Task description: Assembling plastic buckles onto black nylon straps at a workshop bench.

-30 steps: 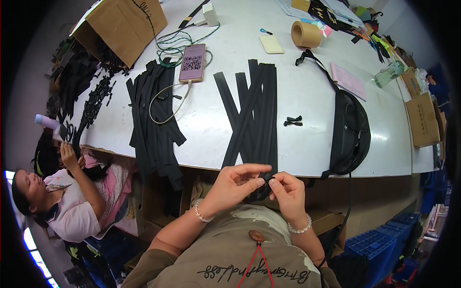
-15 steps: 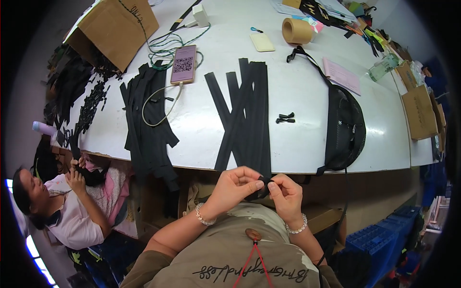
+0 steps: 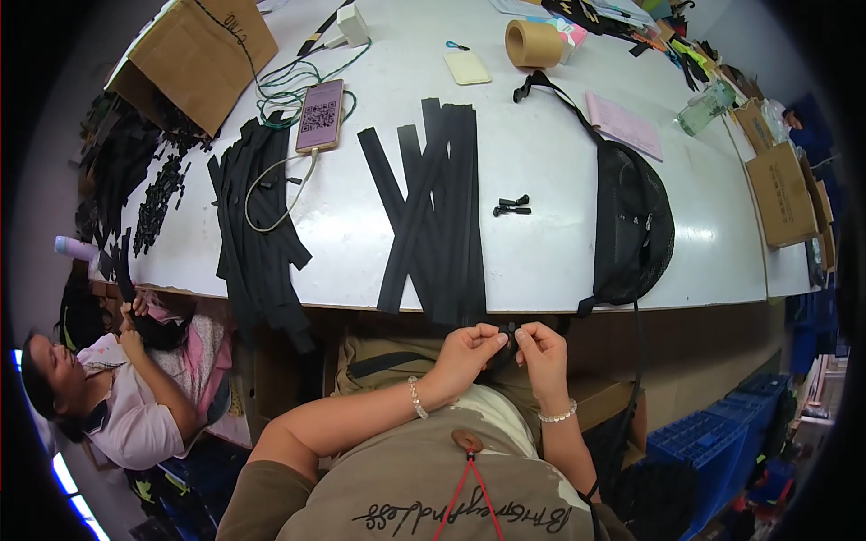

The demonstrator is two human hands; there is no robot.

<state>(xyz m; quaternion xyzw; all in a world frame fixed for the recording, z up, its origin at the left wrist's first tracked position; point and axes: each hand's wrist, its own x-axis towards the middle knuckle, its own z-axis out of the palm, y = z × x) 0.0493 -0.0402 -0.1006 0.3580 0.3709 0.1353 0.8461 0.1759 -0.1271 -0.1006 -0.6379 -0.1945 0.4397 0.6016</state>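
Just off the table's front edge, my left hand point(image 3: 468, 359) and my right hand point(image 3: 544, 362) pinch a black zipper strip point(image 3: 511, 331) between thumbs and forefingers, fingertips almost meeting. Most of the strip is hidden by my hands or lost against the dark background below. Beyond them, a pile of long black zipper strips point(image 3: 451, 216) lies on the table, some crossing at an angle, lower ends reaching the edge. To the right of that pile are a few small black zipper pulls point(image 3: 512, 206).
A black pouch bag point(image 3: 631, 225) lies right, its strap hanging over the edge. Left are a second strip pile point(image 3: 257, 225), a cabled phone point(image 3: 319, 117) and a cardboard box point(image 3: 194, 63). A tape roll point(image 3: 532, 43) stands far back. A co-worker point(image 3: 126, 397) sits left.
My hands have shifted slightly apart at the wrists, still pinching at the fingertips. The whole table scene has slid left and up a little as the view moved.
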